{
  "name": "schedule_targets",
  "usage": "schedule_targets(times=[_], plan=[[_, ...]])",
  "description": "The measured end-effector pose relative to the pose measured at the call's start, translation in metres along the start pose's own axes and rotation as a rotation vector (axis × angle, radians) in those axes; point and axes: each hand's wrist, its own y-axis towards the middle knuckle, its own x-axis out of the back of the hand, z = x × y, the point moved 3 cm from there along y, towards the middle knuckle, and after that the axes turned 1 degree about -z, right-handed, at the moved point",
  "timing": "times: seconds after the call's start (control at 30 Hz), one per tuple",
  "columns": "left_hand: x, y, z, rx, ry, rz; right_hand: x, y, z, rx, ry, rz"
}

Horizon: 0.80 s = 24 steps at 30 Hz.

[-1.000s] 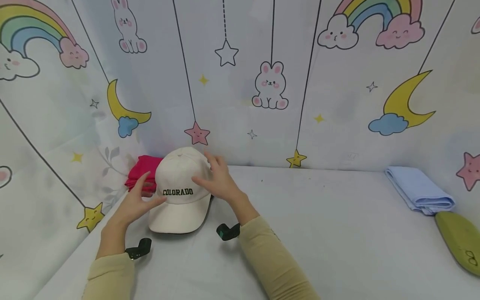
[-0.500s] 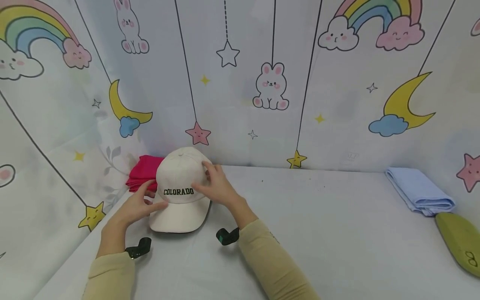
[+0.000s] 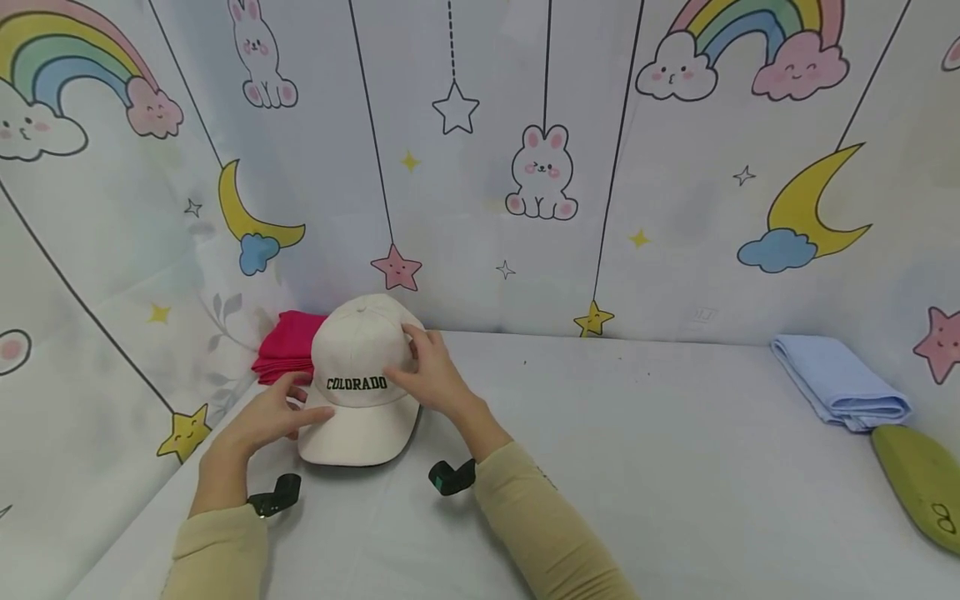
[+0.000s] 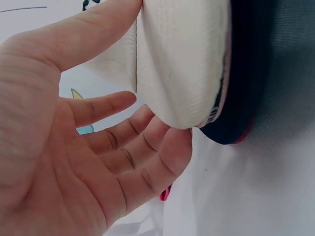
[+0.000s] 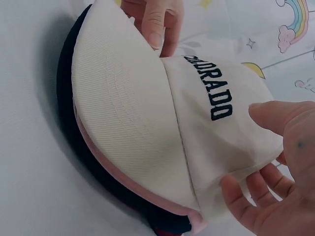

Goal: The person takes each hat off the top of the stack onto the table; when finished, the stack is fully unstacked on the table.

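Observation:
A white baseball cap (image 3: 357, 354) with dark COLORADO lettering sits at the back left of the white table. In the right wrist view, a pink brim edge (image 5: 120, 178) and a navy cap brim (image 5: 65, 91) show below its brim, stacked beneath it. My left hand (image 3: 266, 417) holds the white brim's left side, thumb on top and fingertips at the edge, as the left wrist view shows. My right hand (image 3: 435, 371) grips the crown's right side, thumb on the front panel, fingers curled around the side and partly hidden.
Folded red cloth (image 3: 288, 343) lies behind the caps at the left, beside the printed backdrop (image 3: 480, 208). On the right are a folded light-blue cloth (image 3: 840, 375) and a green flat object (image 3: 918, 483), cut off by the frame edge.
Both hands have closed in from spread fingers beside the white cap to touching it. The left hand has since slid slightly down toward the brim. The cap has hardly moved.

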Motion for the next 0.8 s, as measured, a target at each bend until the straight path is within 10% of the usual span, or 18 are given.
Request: schedule_targets(times=[0.8], plan=[[0.020, -0.007, -0.019, -0.072, 0.012, -0.163, 0.012, 0.001, 0.019, 0.170, 0.202, -0.086]])
